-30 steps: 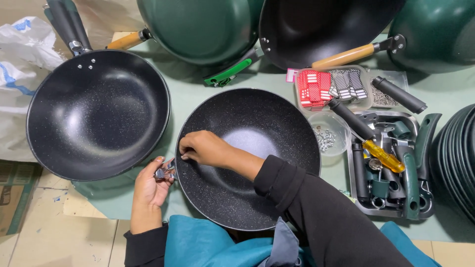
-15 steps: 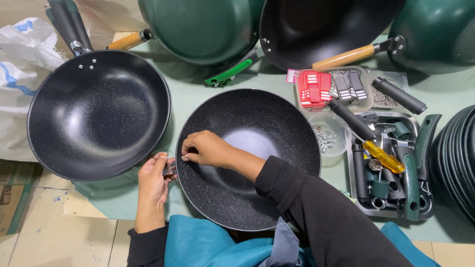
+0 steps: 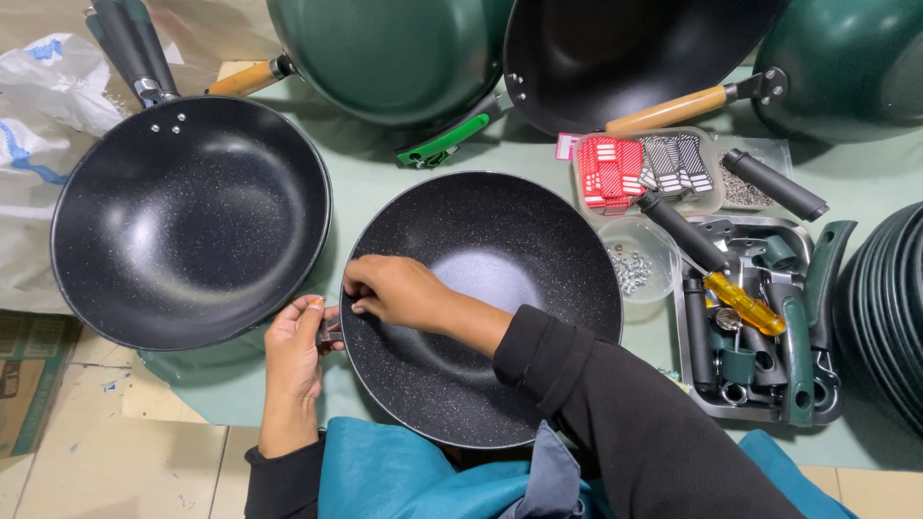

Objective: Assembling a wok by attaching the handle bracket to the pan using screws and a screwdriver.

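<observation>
The right hand (image 3: 394, 290) pinched inside the speckled wok (image 3: 500, 288) at nine o'clock, while the left hand (image 3: 293, 346) gripped its outer rim.

Both hands bare: left hand (image 3: 293, 360), right hand (image 3: 399, 291); long black sleeves to wrists; teal apron over lap

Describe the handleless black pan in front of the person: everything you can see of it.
The pan is a round, deep wok shape with a dark speckled non-stick-looking inside and a thin rim. It sits upright on the green table cover, at the near edge. No handle shows. The right hand reaches inside, fingertips at the left wall; the left hand presses a small metal part against the rim from outside. The right sleeve crosses its lower right.
</observation>
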